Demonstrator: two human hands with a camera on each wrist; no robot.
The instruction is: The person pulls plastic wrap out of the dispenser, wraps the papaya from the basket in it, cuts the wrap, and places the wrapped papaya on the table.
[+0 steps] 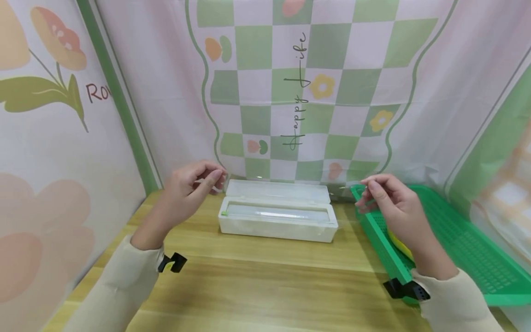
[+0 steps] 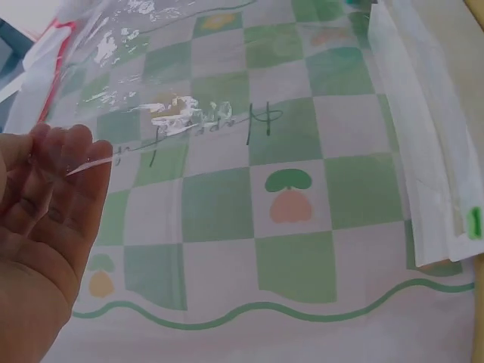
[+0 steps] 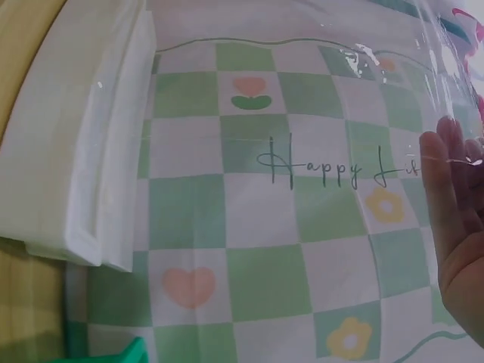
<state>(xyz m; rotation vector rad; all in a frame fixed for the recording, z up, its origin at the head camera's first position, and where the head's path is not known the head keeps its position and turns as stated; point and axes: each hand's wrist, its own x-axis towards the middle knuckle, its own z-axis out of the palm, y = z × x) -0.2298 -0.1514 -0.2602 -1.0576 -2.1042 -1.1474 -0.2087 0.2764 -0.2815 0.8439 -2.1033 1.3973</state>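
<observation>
A sheet of clear plastic wrap (image 2: 178, 113) stretches between my two raised hands, glossy in both wrist views and barely visible in the head view. At its left side my left hand (image 1: 188, 186) pinches the edge between thumb and fingers. My right hand (image 1: 394, 203) pinches the opposite edge, above the green basket's near side. Between and below the hands, a white wrap dispenser box (image 1: 275, 232) sits on the table with its lid (image 1: 275, 191) tipped back. Inside lies a roll of wrap (image 1: 278, 213). A small green tab (image 1: 224, 213) shows at the box's left end.
The green plastic basket (image 1: 379, 244) stands at the right, with a yellow thing (image 1: 400, 244) partly hidden behind my right hand and wrist. Behind the wooden table (image 1: 257, 286) hangs a checkered, printed curtain (image 1: 286, 87). Another printed panel (image 1: 50, 152) borders the left side.
</observation>
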